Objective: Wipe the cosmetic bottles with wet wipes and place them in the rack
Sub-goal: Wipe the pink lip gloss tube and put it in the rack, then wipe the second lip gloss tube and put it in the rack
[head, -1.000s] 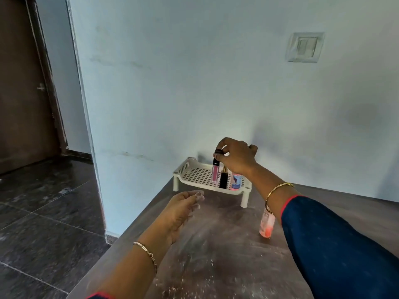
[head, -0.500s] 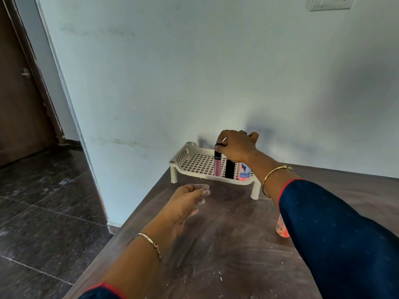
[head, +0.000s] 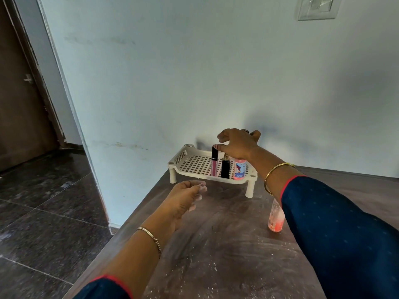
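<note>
The left hand (head: 183, 199) hovers over the table (head: 226, 255), its fingers loosely curled. A pink bottle (head: 275, 219) stands on the table. Farther, in the rack (head: 194, 167), stand a lip gloss (head: 214, 162), a black bottle (head: 225, 168) and a labelled bottle (head: 240, 170). The right hand (head: 237, 145) is above them with fingers spread.

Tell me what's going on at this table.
A person is loading cosmetic bottles into a white rack. The right hand hovers open over a pink tube standing in it, beside a black bottle and a blue-labelled bottle. The left hand is loosely curled near the rack; whether it holds anything is unclear. One pink bottle stands outside on the table.
</note>
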Available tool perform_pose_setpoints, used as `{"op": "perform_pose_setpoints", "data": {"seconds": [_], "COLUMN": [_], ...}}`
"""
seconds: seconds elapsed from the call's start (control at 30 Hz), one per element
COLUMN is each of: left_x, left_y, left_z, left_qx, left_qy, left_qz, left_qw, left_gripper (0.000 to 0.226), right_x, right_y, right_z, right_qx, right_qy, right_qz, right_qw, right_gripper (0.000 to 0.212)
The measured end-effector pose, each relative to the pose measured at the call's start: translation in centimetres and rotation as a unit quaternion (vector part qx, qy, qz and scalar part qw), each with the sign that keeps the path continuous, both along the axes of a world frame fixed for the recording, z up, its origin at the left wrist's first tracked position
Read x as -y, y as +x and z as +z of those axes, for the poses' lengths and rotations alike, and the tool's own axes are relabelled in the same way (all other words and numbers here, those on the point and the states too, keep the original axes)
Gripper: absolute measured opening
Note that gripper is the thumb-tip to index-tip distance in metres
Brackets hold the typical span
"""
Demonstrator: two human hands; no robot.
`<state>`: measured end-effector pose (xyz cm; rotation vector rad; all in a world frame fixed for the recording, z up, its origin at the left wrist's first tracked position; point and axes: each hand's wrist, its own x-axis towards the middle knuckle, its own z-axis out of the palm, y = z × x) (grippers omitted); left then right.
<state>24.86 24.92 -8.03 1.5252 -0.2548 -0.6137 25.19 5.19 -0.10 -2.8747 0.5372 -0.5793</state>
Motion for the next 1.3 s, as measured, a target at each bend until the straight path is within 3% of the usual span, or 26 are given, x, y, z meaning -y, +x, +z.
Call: {"op": "perform_pose_setpoints", "data": {"seconds": [0.13,0.27,0.47,0.73,0.87,1.17,1.3], "left_x": [-0.1,0.4,2.1,4.3,5.5,8.2,9.2], "left_y": [-1.6,-4.3,-9.2,-16.2,-18.2,-19.4,-19.1], "left_z": [1.6,3.2,4.9,5.0,4.5,2.7,2.8], "left_qx": [0.014,0.025,0.029,0.038,0.056,0.185,0.352], "left_qy": [-0.011,-0.022,-0.046,-0.042,-0.025,0.022,0.096], "left_qz": [0.003,-0.006,-0.027,-0.076,-0.067,0.006,0.019], "left_qw": [1.0,0.999,0.998,0.995,0.996,0.983,0.931], "left_gripper": [0.007,0.007,0.016,0.013,0.016,0.016,0.008], "right_x": [-0.4,-0.6,0.0,3.9,5.9,6.8,6.9], "right_y": [-2.9,-7.3,-14.7,-24.9,-28.5,-30.5,-29.7], "right_z": [1.8,3.6,4.8,3.1,1.0,-2.9,-3.7], "right_qx": [0.024,0.063,0.1,0.148,0.155,0.18,0.181], "right_qy": [0.047,0.176,0.253,0.315,0.307,0.353,0.36], "right_qz": [0.013,0.07,0.082,0.028,-0.01,-0.011,-0.003], "right_qw": [0.999,0.98,0.959,0.937,0.939,0.918,0.915], "right_gripper": [0.039,0.035,0.028,0.013,0.016,0.014,0.015]}}
